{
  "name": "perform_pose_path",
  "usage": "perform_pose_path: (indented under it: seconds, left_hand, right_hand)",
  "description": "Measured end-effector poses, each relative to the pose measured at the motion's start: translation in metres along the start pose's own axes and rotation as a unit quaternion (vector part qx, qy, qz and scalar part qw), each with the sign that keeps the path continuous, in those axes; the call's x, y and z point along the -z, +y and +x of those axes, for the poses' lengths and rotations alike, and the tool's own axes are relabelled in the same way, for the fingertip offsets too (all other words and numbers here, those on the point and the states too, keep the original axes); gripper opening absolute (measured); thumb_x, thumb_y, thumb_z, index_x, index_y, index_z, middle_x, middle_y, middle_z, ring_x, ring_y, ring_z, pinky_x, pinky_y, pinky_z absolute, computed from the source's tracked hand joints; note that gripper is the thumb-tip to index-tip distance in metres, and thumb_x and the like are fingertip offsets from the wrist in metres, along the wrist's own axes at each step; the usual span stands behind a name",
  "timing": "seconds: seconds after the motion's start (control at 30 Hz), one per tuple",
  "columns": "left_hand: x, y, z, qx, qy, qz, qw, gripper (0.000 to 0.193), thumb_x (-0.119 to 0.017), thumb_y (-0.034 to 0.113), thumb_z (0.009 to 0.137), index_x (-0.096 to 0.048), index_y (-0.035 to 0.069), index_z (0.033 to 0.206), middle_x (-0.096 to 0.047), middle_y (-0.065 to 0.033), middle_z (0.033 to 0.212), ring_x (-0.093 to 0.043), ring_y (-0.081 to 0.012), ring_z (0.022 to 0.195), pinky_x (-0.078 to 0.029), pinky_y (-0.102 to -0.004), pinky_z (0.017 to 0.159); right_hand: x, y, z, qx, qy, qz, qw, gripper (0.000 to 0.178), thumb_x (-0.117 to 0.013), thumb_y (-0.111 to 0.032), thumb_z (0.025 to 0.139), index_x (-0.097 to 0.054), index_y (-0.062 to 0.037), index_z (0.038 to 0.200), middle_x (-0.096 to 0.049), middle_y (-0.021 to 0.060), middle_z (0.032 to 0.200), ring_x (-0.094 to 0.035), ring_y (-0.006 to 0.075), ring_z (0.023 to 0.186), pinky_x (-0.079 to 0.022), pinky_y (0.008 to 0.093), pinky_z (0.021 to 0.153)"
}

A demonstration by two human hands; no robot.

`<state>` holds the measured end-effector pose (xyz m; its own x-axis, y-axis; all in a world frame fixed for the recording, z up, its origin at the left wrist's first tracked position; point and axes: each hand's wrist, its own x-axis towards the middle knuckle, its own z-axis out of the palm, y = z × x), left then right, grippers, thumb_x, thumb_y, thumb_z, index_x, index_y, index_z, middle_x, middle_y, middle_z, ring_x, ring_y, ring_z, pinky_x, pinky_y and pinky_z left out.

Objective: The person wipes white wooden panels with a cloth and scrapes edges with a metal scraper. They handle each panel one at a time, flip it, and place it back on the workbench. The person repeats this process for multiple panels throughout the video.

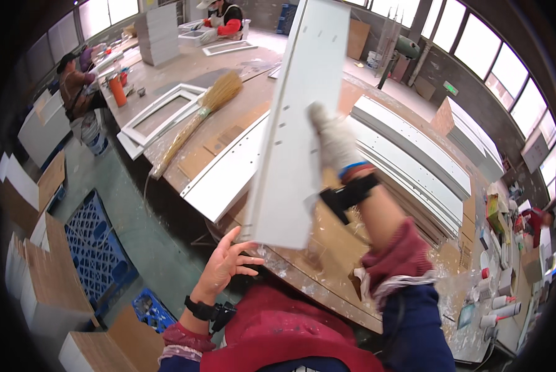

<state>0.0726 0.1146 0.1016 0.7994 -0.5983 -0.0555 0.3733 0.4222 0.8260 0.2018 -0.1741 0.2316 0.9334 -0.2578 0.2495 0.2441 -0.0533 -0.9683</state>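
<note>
Here, white board (293,142), top cropped, gloved right hand (340,141), blurred

We hold a long, flat white board (293,167) with small dark marks along it. It slants away from us, its right edge in our right fingers (319,118), its near end just beside our spread left fingers (231,238).

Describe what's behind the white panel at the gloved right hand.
Behind the panel, a flat white board and the tabletop partly show; whatever the panel covers can't be seen.
</note>
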Motion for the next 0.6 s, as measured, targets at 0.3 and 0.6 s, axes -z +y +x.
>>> perform_pose_path:
  seconds: [0.3, 0.6]
  left_hand:
    - [0.044, 0.024, 0.017, -0.180, 0.283, 0.086, 0.938, 0.033, -0.050, 0.016, 0.094, -0.038, -0.002, 0.119, -0.060, -0.0091, 0.077, -0.057, -0.0111, 0.055, -0.051, -0.0228, 0.049]
    - [0.085, 0.029, 0.044, -0.188, 0.351, 0.157, 0.904, 0.038, -0.055, 0.019, 0.092, -0.038, -0.004, 0.118, -0.059, -0.0073, 0.069, -0.054, -0.0094, 0.050, -0.046, -0.0219, 0.044]
  right_hand:
    - [-0.081, 0.100, -0.015, -0.258, 0.167, -0.106, 0.946, 0.072, -0.060, -0.054, 0.080, -0.052, 0.0103, 0.111, -0.057, 0.0258, 0.110, -0.058, 0.0317, 0.098, -0.044, 0.0381, 0.087]
    - [-0.080, 0.130, 0.013, -0.276, 0.061, -0.108, 0.953, 0.064, -0.052, -0.059, 0.083, -0.057, 0.0050, 0.092, -0.061, 0.0185, 0.084, -0.059, 0.0267, 0.073, -0.048, 0.0395, 0.065]
